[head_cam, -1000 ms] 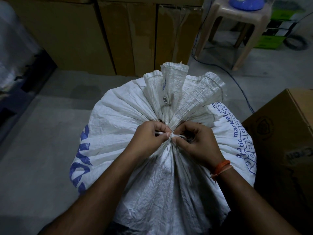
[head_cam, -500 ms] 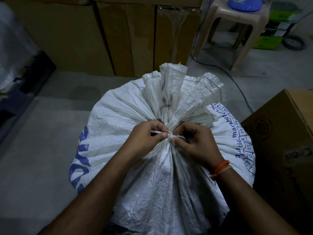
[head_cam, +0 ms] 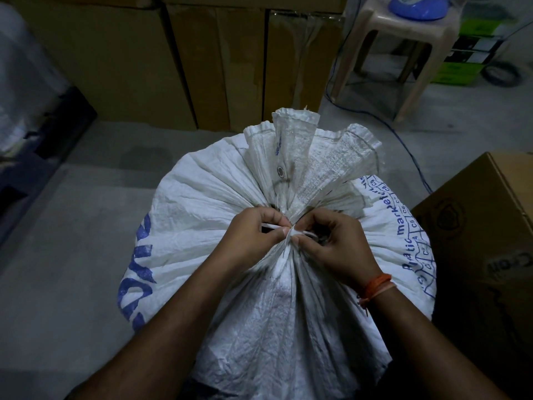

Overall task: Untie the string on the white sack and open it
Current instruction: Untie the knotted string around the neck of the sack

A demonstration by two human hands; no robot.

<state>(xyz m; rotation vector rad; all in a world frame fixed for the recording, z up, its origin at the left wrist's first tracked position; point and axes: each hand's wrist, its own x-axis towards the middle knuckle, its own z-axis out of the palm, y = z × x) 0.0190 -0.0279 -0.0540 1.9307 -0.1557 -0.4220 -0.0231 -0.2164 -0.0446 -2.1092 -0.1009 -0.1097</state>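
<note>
A full white woven sack [head_cam: 202, 215] with blue print stands in front of me, its neck gathered and its frilled mouth fanning out above the tie. A thin white string [head_cam: 294, 232] binds the neck. My left hand [head_cam: 251, 238] pinches one end of the string on the left of the knot. My right hand [head_cam: 337, 243], with an orange band on the wrist, pinches the other end on the right. Fingertips of both hands meet at the knot, which they partly hide.
A cardboard box [head_cam: 478, 243] stands close on the right. Tall brown cartons [head_cam: 178, 62] line the back. A beige plastic stool [head_cam: 409, 50] holds a blue object, with a blue cable [head_cam: 403, 145] on the grey floor. Dark items sit at the left.
Both hands stay pinched on the string at the knot, with only small finger shifts. The sack's neck remains tied.
</note>
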